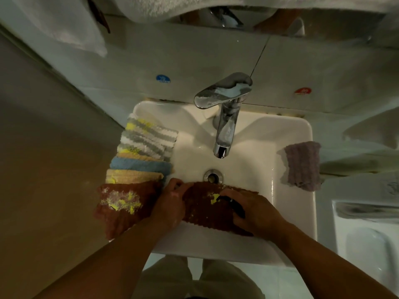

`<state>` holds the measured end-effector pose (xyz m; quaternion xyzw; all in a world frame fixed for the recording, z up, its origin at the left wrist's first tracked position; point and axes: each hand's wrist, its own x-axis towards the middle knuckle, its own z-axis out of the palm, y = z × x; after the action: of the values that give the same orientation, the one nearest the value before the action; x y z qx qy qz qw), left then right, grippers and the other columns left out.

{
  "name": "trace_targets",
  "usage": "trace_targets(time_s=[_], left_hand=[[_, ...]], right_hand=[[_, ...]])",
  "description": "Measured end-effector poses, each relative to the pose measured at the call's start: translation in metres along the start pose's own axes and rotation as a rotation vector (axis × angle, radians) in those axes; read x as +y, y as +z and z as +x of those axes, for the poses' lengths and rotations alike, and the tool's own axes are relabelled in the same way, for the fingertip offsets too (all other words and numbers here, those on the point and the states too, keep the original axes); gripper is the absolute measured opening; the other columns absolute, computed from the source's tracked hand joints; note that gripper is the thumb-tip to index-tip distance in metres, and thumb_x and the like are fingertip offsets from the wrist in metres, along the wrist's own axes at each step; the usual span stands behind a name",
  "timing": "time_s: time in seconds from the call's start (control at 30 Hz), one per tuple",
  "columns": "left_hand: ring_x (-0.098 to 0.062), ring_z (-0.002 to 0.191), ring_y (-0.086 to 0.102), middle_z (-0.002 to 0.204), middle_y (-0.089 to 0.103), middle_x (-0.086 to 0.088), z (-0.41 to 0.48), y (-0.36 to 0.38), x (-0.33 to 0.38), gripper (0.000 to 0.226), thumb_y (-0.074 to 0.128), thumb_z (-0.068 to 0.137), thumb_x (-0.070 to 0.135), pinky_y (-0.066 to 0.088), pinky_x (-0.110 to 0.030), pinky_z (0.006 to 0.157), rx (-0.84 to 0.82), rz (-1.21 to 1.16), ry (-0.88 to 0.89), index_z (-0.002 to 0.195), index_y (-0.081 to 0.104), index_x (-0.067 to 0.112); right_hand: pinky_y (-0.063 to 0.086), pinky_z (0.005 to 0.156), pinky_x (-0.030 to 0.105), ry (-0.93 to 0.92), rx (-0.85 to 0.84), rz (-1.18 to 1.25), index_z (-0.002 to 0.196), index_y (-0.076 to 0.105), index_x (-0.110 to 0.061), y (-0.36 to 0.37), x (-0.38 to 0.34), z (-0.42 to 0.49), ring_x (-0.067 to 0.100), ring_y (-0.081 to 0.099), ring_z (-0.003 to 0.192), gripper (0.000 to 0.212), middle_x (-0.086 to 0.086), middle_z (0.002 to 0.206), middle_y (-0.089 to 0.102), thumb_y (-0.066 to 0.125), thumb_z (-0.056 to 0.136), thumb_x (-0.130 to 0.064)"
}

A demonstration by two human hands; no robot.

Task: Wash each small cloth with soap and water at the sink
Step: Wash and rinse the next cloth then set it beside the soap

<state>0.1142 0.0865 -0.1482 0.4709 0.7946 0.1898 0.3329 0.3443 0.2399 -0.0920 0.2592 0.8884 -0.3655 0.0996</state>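
A brown cloth with a yellow smear lies in the near part of the white sink. My left hand grips its left edge. My right hand presses on its right side and holds a dark object against it. A second brown cloth with yellow and white stains hangs over the sink's left rim. Behind it are stacked a tan cloth, a blue cloth and striped grey-white cloths. A purple-grey cloth lies on the right rim.
A chrome tap stands at the back of the sink, with no water visibly running; the drain sits just beyond the cloth. White towels hang above. A white fixture stands at the right. A tiled wall rises behind.
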Motion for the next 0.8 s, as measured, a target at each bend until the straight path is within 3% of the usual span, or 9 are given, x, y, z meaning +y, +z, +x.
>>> trace_targets(time_s=[0.13,0.3,0.4,0.53,0.7,0.8], left_hand=[[-0.017,0.109,0.054,0.132,0.041,-0.001,-0.0007,0.0004,-0.001,0.065,0.062,0.084,-0.007,0.044,-0.014,0.096,-0.006,0.005,-0.003,0.14,0.057,0.026],[-0.01,0.107,0.048,0.131,0.038,0.003,-0.0012,0.0009,0.0014,0.066,0.061,0.086,-0.008,0.037,-0.005,0.092,-0.003,-0.004,-0.012,0.141,0.055,0.029],[-0.009,0.106,0.046,0.131,0.039,0.0,-0.0024,0.0013,0.0,0.065,0.061,0.086,-0.007,0.034,-0.003,0.091,0.009,0.006,0.001,0.141,0.055,0.028],[-0.019,0.112,0.054,0.134,0.041,-0.004,-0.0031,0.0024,-0.0012,0.064,0.062,0.086,-0.007,0.041,-0.013,0.094,0.003,0.006,-0.006,0.141,0.056,0.024],[-0.018,0.11,0.055,0.134,0.041,-0.003,-0.0031,0.0046,-0.0043,0.066,0.065,0.083,-0.006,0.043,-0.013,0.091,0.021,0.035,-0.008,0.139,0.057,0.028],[-0.017,0.109,0.055,0.132,0.042,-0.002,-0.0033,0.0061,-0.0049,0.067,0.065,0.082,-0.007,0.04,-0.011,0.092,0.029,0.056,-0.009,0.139,0.058,0.027]], right_hand=[[0.052,0.098,0.028,-0.04,0.003,-0.04,0.144,0.042,-0.039,0.004,0.0013,0.0046,0.016,0.061,0.112,0.055,-0.003,0.128,0.065,0.054,0.09,-0.038],[0.056,0.092,0.036,-0.068,0.042,-0.047,0.135,0.05,-0.034,0.0079,0.0041,0.0062,0.019,0.064,0.104,0.047,-0.001,0.12,0.068,0.061,0.089,-0.032],[0.054,0.095,0.032,-0.074,0.02,-0.067,0.145,0.038,-0.043,0.009,0.0067,0.007,0.017,0.063,0.105,0.058,-0.002,0.121,0.067,0.058,0.091,-0.035],[0.054,0.09,0.027,-0.086,-0.059,-0.061,0.151,0.021,-0.053,0.0082,0.0053,0.0085,0.014,0.062,0.097,0.069,-0.003,0.113,0.065,0.055,0.093,-0.036],[0.053,0.097,0.033,-0.061,0.033,-0.018,0.139,0.045,-0.039,0.0065,0.0083,0.0079,0.018,0.063,0.109,0.051,-0.002,0.128,0.065,0.06,0.09,-0.033],[0.056,0.092,0.037,-0.055,0.052,-0.021,0.136,0.046,-0.039,0.0071,0.0091,0.0057,0.018,0.064,0.105,0.048,-0.002,0.126,0.066,0.057,0.09,-0.036]])
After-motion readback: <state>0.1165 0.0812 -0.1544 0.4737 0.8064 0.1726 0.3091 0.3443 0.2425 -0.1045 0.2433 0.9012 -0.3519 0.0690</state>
